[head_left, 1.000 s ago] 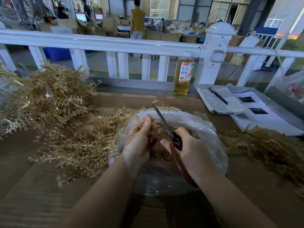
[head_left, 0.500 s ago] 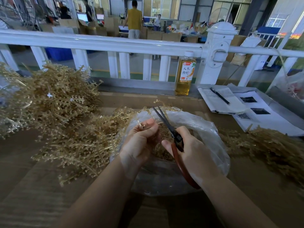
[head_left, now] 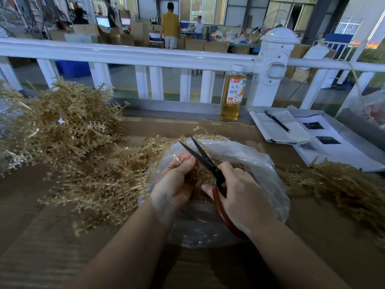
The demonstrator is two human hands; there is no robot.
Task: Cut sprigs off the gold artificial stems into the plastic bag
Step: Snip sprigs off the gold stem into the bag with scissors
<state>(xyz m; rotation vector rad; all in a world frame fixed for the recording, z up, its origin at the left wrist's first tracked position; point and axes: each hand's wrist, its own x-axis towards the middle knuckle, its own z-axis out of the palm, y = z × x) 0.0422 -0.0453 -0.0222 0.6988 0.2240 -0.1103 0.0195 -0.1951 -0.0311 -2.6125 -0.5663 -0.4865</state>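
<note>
My left hand (head_left: 177,180) pinches a gold stem (head_left: 176,157) over the bag (head_left: 260,163), its stub pointing up and away; my right hand (head_left: 241,195) grips the scissors (head_left: 203,157), blades parted just right of it. I judge the cut needs the blades swung left across the stem; uncut stems (head_left: 68,132) lie well left.

The plastic bag (head_left: 245,161) lies on the table (head_left: 41,247), near its middle, with cut sprigs (head_left: 206,172) inside it. Both hands are over the bag: the left hand (head_left: 175,184) to the left, the right hand (head_left: 243,197) to the right, the scissors (head_left: 203,158) between them, blades pointing away from the person. A heap of stems (head_left: 62,130) lies left of the bag, a smaller pile (head_left: 341,184) right of it. Behind the bag a bottle (head_left: 233,94) stands against the railing (head_left: 133,55). Right of the bottle lies a notebook (head_left: 279,130), a pen (head_left: 277,121) on it, with printed sheets (head_left: 333,149) further right.
</note>
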